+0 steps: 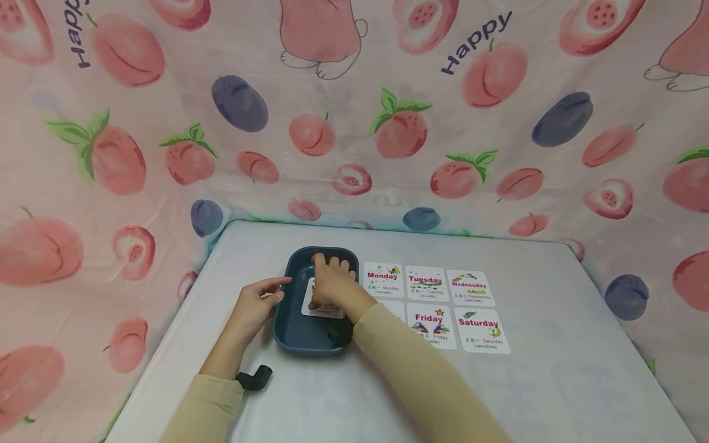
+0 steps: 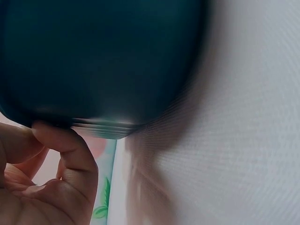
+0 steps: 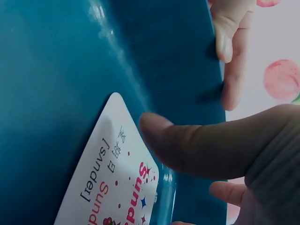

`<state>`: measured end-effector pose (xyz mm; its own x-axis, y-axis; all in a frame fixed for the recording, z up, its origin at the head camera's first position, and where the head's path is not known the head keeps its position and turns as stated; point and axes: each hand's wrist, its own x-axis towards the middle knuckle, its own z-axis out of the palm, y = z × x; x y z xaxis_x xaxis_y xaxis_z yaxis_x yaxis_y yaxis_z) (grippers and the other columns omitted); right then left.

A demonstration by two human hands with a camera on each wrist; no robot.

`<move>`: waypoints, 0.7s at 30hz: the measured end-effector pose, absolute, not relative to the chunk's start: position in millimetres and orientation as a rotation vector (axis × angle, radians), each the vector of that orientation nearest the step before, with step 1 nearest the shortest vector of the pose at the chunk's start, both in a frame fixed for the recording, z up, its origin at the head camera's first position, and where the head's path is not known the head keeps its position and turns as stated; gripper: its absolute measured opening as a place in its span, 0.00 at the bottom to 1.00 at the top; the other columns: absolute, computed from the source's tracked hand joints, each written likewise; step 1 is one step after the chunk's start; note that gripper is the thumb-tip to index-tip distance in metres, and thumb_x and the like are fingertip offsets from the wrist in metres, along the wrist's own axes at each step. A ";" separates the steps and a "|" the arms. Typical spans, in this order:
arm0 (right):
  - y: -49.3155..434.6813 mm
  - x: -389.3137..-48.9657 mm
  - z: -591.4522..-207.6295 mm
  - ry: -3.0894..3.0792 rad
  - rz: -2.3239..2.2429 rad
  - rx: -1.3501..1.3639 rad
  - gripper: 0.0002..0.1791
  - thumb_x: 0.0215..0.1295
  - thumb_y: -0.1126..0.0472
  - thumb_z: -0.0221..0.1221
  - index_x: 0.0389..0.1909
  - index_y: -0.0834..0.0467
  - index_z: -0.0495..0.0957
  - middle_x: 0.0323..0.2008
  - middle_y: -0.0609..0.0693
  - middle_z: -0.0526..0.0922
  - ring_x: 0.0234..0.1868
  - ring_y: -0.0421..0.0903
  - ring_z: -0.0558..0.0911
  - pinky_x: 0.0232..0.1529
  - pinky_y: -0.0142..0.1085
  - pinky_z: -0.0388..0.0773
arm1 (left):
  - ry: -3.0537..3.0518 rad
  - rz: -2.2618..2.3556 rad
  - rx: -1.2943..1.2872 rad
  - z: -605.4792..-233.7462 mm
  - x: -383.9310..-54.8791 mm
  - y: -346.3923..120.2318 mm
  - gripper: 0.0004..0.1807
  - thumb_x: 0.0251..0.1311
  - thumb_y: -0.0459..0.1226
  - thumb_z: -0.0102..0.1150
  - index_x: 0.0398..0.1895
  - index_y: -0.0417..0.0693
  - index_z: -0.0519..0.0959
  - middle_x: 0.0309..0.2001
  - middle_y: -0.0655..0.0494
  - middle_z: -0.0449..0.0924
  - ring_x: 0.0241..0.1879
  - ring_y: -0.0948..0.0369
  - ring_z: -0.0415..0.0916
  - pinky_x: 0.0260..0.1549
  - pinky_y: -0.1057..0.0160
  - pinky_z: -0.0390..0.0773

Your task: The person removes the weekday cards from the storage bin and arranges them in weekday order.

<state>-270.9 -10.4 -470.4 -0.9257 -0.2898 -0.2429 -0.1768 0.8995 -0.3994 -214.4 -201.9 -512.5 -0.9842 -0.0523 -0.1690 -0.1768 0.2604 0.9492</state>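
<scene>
A dark blue tray (image 1: 292,329) with rounded corners stands on the white table. Its left rim is between the thumb and finger of my left hand (image 1: 255,311), which the left wrist view shows close up. Inside the tray lies a white card printed "Sunday" (image 3: 119,173). Over that card reaches my right hand (image 1: 336,284). The right thumb (image 3: 187,143) is straight, its tip right at the card's edge, while the other fingers stretch toward the tray's far end. In the head view the right hand covers part of the card.
Right of the tray, weekday cards lie in two rows: Monday (image 1: 383,282), Tuesday (image 1: 426,286) and Wednesday (image 1: 469,290) behind, Friday (image 1: 432,326) and Saturday (image 1: 482,332) in front. The right forearm partly hides another front-row card (image 1: 396,309). A fruit-print cloth (image 1: 354,123) hangs behind the table.
</scene>
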 end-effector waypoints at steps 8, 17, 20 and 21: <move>-10.2 -268.0 -470.7 2.720 -0.503 -0.327 0.59 0.52 0.58 0.83 0.81 0.49 0.58 0.71 0.63 0.70 0.65 0.61 0.69 0.72 0.57 0.71 | 2.414 1.843 -0.217 -513.2 -214.6 -202.1 0.20 0.76 0.32 0.59 0.68 0.48 0.83 0.46 0.51 0.73 0.26 0.63 0.65 0.24 0.66 0.70; -15.7 -270.2 -478.7 2.745 -0.352 -0.308 0.56 0.55 0.60 0.80 0.81 0.51 0.58 0.71 0.65 0.68 0.65 0.62 0.68 0.75 0.58 0.69 | 2.421 1.830 -0.231 -512.5 -214.3 -201.8 0.20 0.76 0.31 0.59 0.67 0.48 0.84 0.47 0.50 0.73 0.28 0.62 0.67 0.25 0.66 0.72; -17.6 -273.3 -485.4 2.756 -0.340 -0.293 0.58 0.52 0.57 0.82 0.81 0.50 0.58 0.70 0.65 0.68 0.66 0.62 0.68 0.75 0.58 0.68 | 2.417 1.831 -0.228 -512.8 -214.5 -202.1 0.20 0.76 0.31 0.58 0.67 0.49 0.84 0.47 0.50 0.73 0.30 0.62 0.68 0.26 0.66 0.73; -18.2 -273.7 -487.1 2.758 -0.341 -0.291 0.59 0.51 0.57 0.83 0.80 0.50 0.58 0.69 0.64 0.68 0.65 0.62 0.68 0.74 0.58 0.68 | 2.416 1.835 -0.226 -512.8 -214.6 -202.0 0.20 0.76 0.31 0.58 0.67 0.49 0.84 0.47 0.50 0.73 0.30 0.62 0.68 0.26 0.66 0.73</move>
<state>-273.7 -18.2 -487.1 -0.9194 -0.2407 -0.3111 -0.1577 0.9501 -0.2690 -214.6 -202.0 -512.8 -0.9841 -0.0575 -0.1681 -0.1774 0.2634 0.9482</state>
